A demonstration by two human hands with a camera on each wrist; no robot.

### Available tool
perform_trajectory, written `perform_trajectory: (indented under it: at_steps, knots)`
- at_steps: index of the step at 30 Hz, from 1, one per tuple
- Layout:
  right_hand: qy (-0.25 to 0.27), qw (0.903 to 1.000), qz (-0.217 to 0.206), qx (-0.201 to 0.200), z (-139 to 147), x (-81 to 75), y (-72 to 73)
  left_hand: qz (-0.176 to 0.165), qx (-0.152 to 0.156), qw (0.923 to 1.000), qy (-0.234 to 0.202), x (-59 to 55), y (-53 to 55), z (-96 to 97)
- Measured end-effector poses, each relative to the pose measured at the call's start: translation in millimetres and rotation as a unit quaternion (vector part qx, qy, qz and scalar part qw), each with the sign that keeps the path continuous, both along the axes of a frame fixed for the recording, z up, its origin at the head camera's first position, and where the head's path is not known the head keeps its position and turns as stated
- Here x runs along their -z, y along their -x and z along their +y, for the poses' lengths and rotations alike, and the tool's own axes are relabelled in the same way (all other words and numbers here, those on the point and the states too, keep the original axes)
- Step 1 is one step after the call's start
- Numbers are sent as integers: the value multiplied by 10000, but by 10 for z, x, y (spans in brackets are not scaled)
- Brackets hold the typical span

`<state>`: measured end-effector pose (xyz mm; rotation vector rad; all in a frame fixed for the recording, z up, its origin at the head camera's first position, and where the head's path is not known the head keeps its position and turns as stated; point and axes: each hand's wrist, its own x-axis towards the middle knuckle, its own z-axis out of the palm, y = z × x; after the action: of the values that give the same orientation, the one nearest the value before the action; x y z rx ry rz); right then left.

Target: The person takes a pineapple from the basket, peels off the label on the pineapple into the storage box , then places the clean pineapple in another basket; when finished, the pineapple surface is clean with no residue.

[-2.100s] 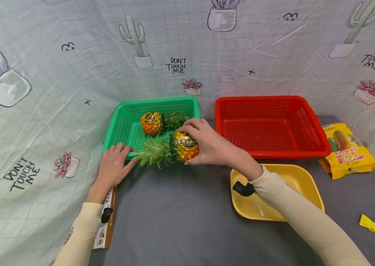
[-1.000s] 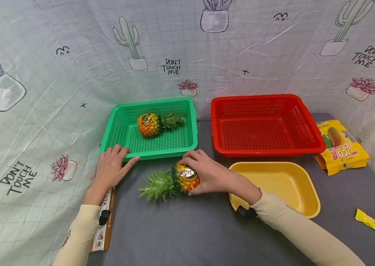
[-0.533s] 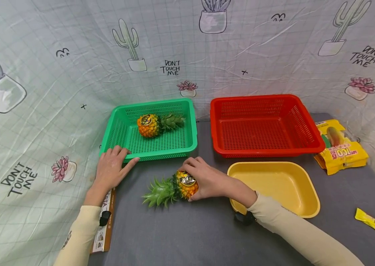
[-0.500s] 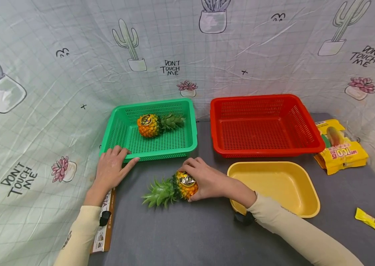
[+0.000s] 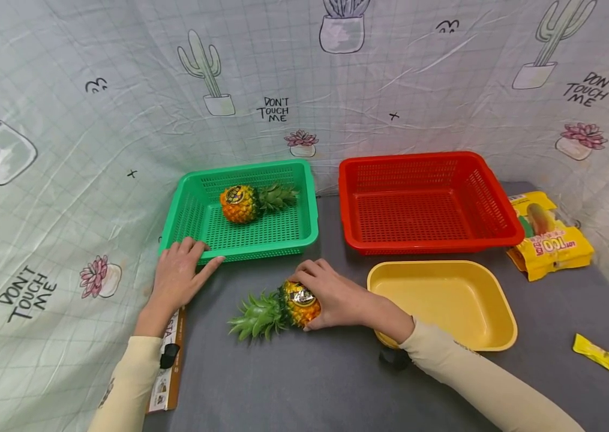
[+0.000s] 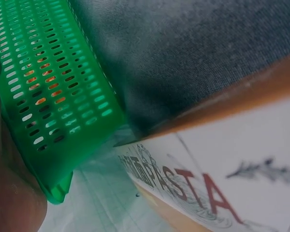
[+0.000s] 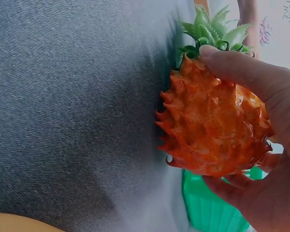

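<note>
Just below centre-frame, the right hand [image 5: 331,297] grips a spiky orange pineapple [image 5: 296,304] bodily, likely for purchase; centre-left, the loosely spread left hand [image 5: 179,273] rests on a green plastic basket [image 5: 261,251], perhaps steadying it.

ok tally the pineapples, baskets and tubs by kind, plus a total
Pineapples: 2 (held pineapple, unheld pineapple)
Baskets: 2 (green basket, red basket)
Tubs: 1 (yellow tub)
Total: 5

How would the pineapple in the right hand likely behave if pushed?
The pineapple may roll, its body being rounded, though the spread leafy crown would probably hinder that. Its spiky skin likely gives the right hand decent grip.
</note>
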<state>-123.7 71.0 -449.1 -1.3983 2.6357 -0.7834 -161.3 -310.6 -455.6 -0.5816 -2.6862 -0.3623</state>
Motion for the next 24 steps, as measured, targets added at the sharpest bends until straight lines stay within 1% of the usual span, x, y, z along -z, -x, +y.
perform_trajectory:
  at_steps: [7, 11, 14, 16, 18, 20, 22, 24]
  knots:
    - [0, 9999, 118, 84, -4, 24, -51, 33, 46, 10000, -30, -7, -8, 13]
    - [55, 9998, 157, 94, -13, 39, -70, -20, 47, 10000, -80, -18, -15, 14]
    - [75, 9998, 155, 92, -20, 51, -83, -78, 58, 9996, -276, -58, -44, 33]
    - [67, 9998, 138, 84, -22, 57, -89, -33, 96, 9989, -457, -102, -80, 71]
    - [49, 9999, 108, 89, -20, 60, -94, 93, 217, 9979, -605, -155, -120, 140]
    - [27, 9999, 88, 107, -15, 58, -94, 273, 400, 9967, -659, -204, -162, 236]
    - [15, 9999, 73, 121, -12, 52, -92, 432, 635, 9948, -675, -246, -208, 347]
    - [-6, 9999, 74, 132, -12, 48, -89, 493, 887, 9924, -694, -274, -262, 458]
